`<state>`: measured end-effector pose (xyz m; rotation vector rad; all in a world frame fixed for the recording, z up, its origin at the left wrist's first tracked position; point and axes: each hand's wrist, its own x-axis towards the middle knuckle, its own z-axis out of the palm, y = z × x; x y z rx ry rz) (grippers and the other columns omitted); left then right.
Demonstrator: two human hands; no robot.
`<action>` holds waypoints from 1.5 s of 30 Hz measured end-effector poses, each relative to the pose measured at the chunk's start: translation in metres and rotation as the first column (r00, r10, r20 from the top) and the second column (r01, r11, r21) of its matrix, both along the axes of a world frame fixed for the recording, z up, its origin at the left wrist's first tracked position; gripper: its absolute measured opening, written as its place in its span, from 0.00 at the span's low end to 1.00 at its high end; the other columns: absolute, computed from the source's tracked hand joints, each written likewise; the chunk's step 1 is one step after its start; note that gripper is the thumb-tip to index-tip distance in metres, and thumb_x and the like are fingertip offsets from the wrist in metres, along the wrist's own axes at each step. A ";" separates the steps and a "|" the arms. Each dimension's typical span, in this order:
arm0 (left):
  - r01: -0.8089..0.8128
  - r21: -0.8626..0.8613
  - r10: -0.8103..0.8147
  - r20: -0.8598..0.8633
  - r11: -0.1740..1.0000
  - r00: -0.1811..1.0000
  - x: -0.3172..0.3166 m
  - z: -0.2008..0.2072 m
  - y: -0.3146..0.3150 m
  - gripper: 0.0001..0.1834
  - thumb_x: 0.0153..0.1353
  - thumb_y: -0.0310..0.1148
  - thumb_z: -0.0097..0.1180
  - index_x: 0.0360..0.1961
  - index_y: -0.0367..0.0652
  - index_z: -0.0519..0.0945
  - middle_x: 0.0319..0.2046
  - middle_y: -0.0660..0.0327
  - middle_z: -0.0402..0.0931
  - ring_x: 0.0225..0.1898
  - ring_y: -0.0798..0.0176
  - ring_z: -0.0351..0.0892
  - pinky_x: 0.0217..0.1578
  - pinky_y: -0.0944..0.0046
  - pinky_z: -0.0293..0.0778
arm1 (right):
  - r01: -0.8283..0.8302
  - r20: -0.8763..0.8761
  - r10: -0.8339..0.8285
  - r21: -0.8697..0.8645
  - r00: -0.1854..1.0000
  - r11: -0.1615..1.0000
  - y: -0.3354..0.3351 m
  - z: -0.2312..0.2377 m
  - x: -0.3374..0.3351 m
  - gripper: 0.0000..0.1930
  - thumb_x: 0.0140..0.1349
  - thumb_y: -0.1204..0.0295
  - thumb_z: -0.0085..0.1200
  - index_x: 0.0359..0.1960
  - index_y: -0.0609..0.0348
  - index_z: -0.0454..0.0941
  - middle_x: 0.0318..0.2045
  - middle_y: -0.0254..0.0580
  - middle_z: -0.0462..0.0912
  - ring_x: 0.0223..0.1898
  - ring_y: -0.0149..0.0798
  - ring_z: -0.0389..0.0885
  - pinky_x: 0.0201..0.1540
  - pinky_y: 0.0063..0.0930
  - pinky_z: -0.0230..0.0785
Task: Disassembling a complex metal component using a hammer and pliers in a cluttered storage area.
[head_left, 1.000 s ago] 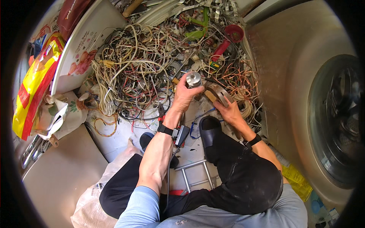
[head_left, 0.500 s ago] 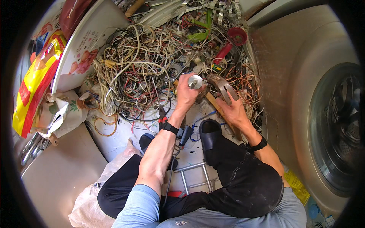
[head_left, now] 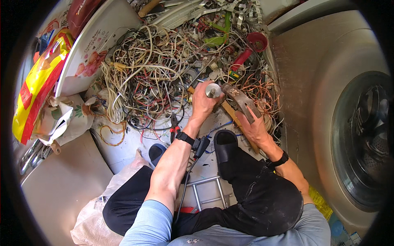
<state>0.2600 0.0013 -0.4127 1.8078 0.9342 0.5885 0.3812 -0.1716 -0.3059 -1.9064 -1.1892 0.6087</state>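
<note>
— What's my left hand (head_left: 202,101) doing?
— I've got it curled round a shiny silver cylinder (head_left: 213,90), disc-like end up, beside the wire tangle (head_left: 152,71); my right hand (head_left: 255,129) grips a brown, curved-clawed hammer (head_left: 239,99).

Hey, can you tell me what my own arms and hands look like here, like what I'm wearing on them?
Your left hand and right hand are ungloved. Light blue short sleeves leave both forearms bare. The left wrist has a black strap with a small dark box and a thin dark cable running toward your lap; the right has a black wristband.
</note>
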 end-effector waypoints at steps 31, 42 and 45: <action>-0.010 -0.166 0.008 -0.011 0.986 1.000 0.010 -0.002 -0.007 0.22 0.49 0.28 0.74 0.46 0.41 0.81 0.42 0.50 0.84 0.45 0.42 0.84 0.46 0.52 0.79 | -0.046 0.022 0.044 0.096 0.999 0.994 0.014 0.056 0.016 0.13 0.73 0.75 0.57 0.56 0.64 0.77 0.37 0.39 0.80 0.37 0.32 0.77 0.38 0.30 0.70; -0.022 -0.141 0.015 -0.052 0.990 0.999 0.004 0.001 0.002 0.17 0.52 0.32 0.74 0.42 0.42 0.81 0.38 0.51 0.83 0.39 0.41 0.84 0.41 0.51 0.78 | 0.037 -0.027 -0.033 0.186 0.999 0.982 0.015 0.083 0.021 0.10 0.73 0.72 0.60 0.51 0.64 0.81 0.38 0.30 0.83 0.36 0.25 0.76 0.38 0.24 0.71; -0.020 -0.100 0.019 -0.014 0.995 1.000 0.010 0.009 0.001 0.18 0.52 0.32 0.74 0.42 0.42 0.81 0.38 0.51 0.84 0.40 0.42 0.84 0.42 0.52 0.78 | -0.015 -0.209 0.054 0.185 0.976 0.983 -0.004 0.087 0.026 0.12 0.74 0.72 0.55 0.54 0.64 0.79 0.39 0.37 0.82 0.38 0.34 0.78 0.43 0.28 0.72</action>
